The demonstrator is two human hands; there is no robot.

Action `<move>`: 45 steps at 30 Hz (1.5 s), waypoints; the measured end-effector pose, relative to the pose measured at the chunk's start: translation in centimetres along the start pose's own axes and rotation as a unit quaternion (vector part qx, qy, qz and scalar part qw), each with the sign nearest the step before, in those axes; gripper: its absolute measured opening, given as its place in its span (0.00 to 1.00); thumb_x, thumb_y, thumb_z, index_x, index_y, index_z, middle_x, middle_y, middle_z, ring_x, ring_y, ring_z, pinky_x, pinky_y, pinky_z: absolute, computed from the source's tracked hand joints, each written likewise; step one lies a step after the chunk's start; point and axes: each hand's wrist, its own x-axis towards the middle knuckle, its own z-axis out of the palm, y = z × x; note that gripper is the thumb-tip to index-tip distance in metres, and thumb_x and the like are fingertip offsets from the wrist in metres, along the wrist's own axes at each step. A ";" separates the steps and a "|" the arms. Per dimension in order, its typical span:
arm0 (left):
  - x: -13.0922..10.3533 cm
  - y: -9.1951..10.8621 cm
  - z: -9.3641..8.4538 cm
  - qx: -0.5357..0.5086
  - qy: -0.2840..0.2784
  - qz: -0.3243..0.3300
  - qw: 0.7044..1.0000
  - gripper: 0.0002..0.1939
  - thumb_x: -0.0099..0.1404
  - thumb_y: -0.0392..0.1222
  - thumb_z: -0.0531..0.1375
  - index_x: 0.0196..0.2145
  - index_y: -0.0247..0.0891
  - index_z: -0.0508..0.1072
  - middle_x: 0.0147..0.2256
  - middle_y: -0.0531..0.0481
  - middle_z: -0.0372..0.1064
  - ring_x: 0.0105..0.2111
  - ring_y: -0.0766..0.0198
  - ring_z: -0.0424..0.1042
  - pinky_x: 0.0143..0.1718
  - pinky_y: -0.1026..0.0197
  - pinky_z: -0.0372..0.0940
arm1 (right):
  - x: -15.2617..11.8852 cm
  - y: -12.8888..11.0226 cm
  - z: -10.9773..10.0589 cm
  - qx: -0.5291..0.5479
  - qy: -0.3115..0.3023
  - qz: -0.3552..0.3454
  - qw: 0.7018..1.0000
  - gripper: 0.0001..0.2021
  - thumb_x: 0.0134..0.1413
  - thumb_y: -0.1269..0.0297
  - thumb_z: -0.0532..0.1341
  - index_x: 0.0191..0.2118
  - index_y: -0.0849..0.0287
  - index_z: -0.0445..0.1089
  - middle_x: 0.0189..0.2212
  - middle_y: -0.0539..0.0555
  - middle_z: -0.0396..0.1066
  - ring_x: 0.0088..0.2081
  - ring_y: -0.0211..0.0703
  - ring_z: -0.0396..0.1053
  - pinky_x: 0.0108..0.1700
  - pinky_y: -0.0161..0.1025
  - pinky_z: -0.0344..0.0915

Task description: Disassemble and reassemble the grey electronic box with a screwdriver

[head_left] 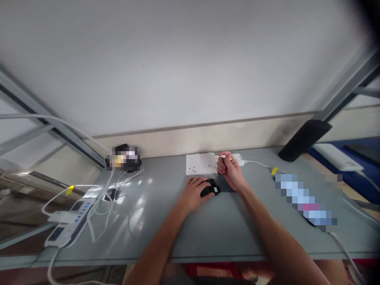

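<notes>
A small black device [214, 190] with a pale label lies on the grey table, in front of a white sheet [199, 164] that has several dark dots on it. My left hand [196, 193] is wrapped over the device's left side and holds it against the table. Above and to the right, my right hand [228, 168] is closed around a thin screwdriver [217, 178]; a yellow bit of its handle shows at the fingers. The screwdriver's shaft slants down to the device, and its tip is too small to make out.
A white power strip [69, 223] with cables lies at the left, near a blurred dark object [123, 158]. Behind my right hand is a white adapter [238, 159]. A black cylinder [304, 140] and a pixelated object [305, 202] are at the right.
</notes>
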 end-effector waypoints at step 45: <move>0.0 0.2 -0.2 0.013 -0.001 0.001 1.000 0.15 0.70 0.54 0.63 0.51 0.47 0.76 0.58 0.49 0.72 0.58 0.54 0.70 0.61 0.48 0.59 | -0.7 -0.6 0.7 0.004 -0.053 0.042 0.998 0.15 0.59 0.47 0.66 0.35 0.54 0.69 0.36 0.52 0.68 0.35 0.40 0.68 0.36 0.39 0.66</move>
